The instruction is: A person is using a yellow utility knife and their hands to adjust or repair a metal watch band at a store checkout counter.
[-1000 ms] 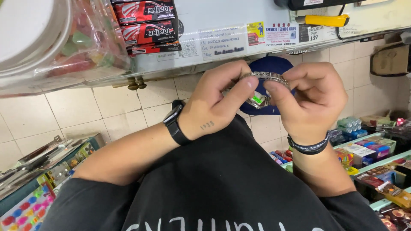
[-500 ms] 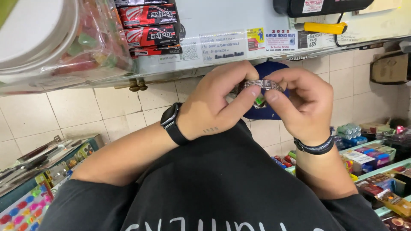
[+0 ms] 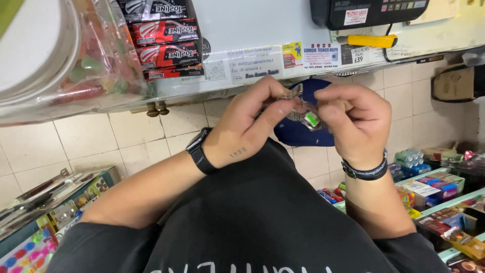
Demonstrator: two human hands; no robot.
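Together, left hand (image 3: 247, 126) and right hand (image 3: 353, 121) grips pinch metal watch band (image 3: 303, 114) (fingertips closed tight).

Both hands up in the middle, left hand (image 3: 247, 126) and right hand (image 3: 356, 119) side by side, pinching a metal watch band (image 3: 302, 112) between them, right over the shoe (image 3: 303, 132) below. Counter shelf (image 3: 262, 65) just behind the hands, with a candy jar (image 3: 60, 60) on its left end, gum packs (image 3: 164, 38) beside that, card terminal (image 3: 369, 11) and utility knife (image 3: 366, 40) further right. Candy racks (image 3: 439, 197) down low right, another display (image 3: 35, 227) low left.
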